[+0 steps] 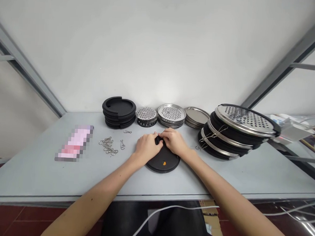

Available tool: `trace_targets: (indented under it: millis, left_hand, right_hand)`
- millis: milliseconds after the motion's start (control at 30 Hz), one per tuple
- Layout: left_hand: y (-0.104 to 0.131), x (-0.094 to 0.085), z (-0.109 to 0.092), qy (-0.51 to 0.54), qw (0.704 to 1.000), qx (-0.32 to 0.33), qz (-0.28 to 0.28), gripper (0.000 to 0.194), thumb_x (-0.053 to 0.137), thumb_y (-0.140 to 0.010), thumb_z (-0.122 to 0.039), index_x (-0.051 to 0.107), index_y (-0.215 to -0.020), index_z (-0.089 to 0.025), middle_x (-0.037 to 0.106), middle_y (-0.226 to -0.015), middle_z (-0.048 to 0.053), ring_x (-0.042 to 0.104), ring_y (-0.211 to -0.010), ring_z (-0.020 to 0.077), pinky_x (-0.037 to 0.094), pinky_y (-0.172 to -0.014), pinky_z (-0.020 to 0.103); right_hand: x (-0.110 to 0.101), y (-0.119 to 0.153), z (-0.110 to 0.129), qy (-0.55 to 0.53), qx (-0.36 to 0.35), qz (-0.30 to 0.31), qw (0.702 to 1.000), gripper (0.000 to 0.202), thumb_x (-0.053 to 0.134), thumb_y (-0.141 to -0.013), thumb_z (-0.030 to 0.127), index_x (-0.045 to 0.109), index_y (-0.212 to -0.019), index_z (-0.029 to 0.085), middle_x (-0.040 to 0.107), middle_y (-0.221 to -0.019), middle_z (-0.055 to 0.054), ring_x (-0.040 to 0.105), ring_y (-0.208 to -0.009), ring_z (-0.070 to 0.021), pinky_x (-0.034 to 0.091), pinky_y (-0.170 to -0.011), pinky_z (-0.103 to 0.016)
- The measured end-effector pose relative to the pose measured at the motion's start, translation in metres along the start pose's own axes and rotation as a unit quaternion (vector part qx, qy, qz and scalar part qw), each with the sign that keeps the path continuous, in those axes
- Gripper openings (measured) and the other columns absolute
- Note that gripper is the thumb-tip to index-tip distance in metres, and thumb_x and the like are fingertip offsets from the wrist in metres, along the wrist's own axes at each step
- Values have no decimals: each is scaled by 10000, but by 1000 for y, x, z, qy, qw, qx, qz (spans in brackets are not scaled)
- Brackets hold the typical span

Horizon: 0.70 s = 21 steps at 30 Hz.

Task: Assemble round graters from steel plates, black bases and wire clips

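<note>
A round black disc with a small orange mark lies on the grey table in front of me. My left hand is closed at the disc's far edge, its thumb resting over the black surface. Beside it, my right hand is closed too, the fingertips of both hands meeting there. A small piece of metal seems to show between the fingertips, too little of it to make out. Both hands hide the far part of the disc.
Metal clips lie left of the hands. Behind stand stacks of black holders, small graters, larger graters and plain metal discs. A tall tilted stack stands right; a blurred pink object lies left.
</note>
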<state>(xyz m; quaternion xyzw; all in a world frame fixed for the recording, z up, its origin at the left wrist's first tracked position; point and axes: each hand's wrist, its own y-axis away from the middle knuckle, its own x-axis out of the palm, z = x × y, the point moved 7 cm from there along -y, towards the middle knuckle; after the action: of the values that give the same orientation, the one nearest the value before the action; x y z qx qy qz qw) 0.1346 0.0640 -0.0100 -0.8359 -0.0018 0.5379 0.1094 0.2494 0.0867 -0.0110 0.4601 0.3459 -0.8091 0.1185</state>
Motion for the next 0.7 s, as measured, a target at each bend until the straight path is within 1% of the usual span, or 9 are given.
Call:
trace_targets:
  millis: [100,200,400,567,700]
  left_hand:
    - [-1,-1,-2,-11,1000,-3,0,341,593,-843,-375,716,-1109,-201,748,-1037,111,698,-970,290,516,-827,344]
    - [-1,-2,-3,-9,1000,-3,-1,334,605,-830,-370,721,-1096,-205,749,-1038,101,694,-988,277,506,-850,323]
    - [-3,-2,-4,-2,1000,11,5,408,595,-832,-338,689,-1187,-160,743,-1056,117,687,-1013,270,498,-882,310]
    - [-3,-2,-6,-16,1000,21,-1,381,577,-841,-353,709,-1156,-183,751,-1016,115,704,-940,288,513,-818,335]
    - [-2,-3,-9,-41,999,26,-1,400,548,-857,-353,690,-1190,-183,756,-958,123,706,-896,296,515,-776,347]
  right_hand:
    - [0,0,-1,5,6,-3,1000,308,475,-894,67,754,-956,183,690,-856,-83,600,-844,-204,468,-756,-291]
    - [-1,0,-1,8,12,-7,1000,301,478,-887,63,754,-938,170,690,-854,-85,604,-837,-207,466,-745,-289]
    - [-2,0,0,-1,21,-2,1000,300,481,-858,31,752,-894,155,681,-823,-85,599,-800,-205,456,-721,-289]
    - [-2,0,-1,-8,27,-11,1000,302,488,-841,27,755,-885,159,683,-811,-87,599,-795,-210,461,-724,-299]
    - [0,0,-6,-22,37,-24,999,314,487,-833,24,760,-901,164,697,-840,-86,612,-796,-207,474,-749,-304]
